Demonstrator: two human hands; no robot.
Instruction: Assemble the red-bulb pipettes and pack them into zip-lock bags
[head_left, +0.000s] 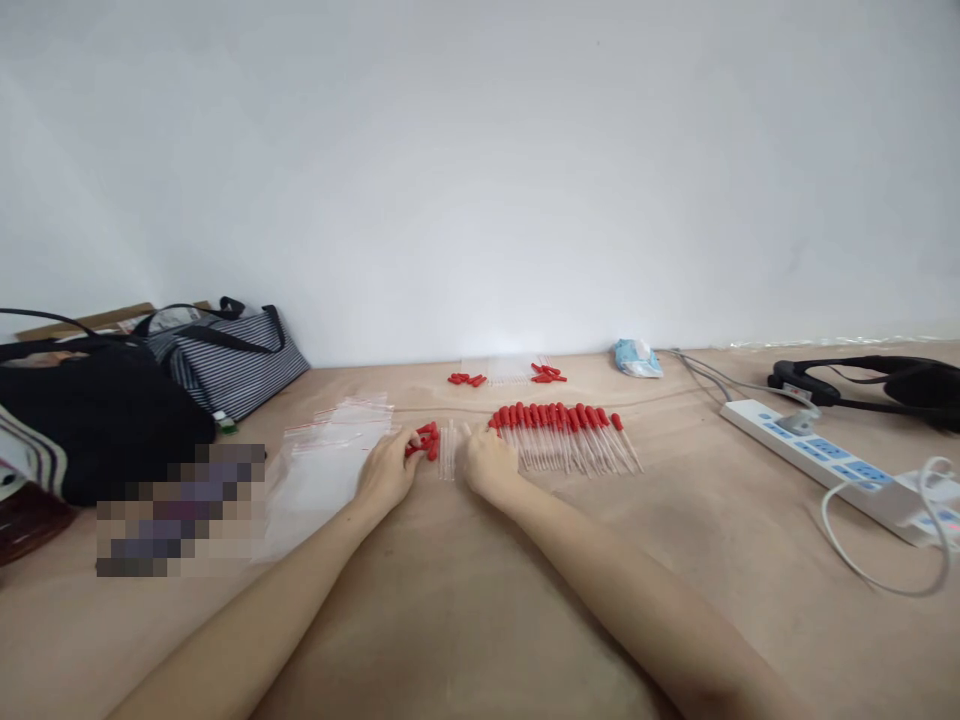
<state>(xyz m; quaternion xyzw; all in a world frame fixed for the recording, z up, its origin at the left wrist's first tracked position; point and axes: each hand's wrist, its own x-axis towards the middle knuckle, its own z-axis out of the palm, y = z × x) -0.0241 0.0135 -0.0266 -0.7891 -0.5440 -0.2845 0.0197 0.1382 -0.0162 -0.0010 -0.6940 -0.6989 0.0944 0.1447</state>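
My left hand is at a small pile of red rubber bulbs, its thumb and fingers closed around one at the pile's edge. Just right of the pile lie several thin clear tubes, side by side. My right hand rests over the right end of these tubes, fingers curled; what they hold is hidden. Beside it is a row of droppers, clear tubes with red bulbs on their far ends, partly covered by that hand.
Clear zip bags lie left of my left hand. Farther back are more red bulbs and clear tubes near the wall. A power strip with cables, a black headset, a blue-white packet and a striped bag stand around.
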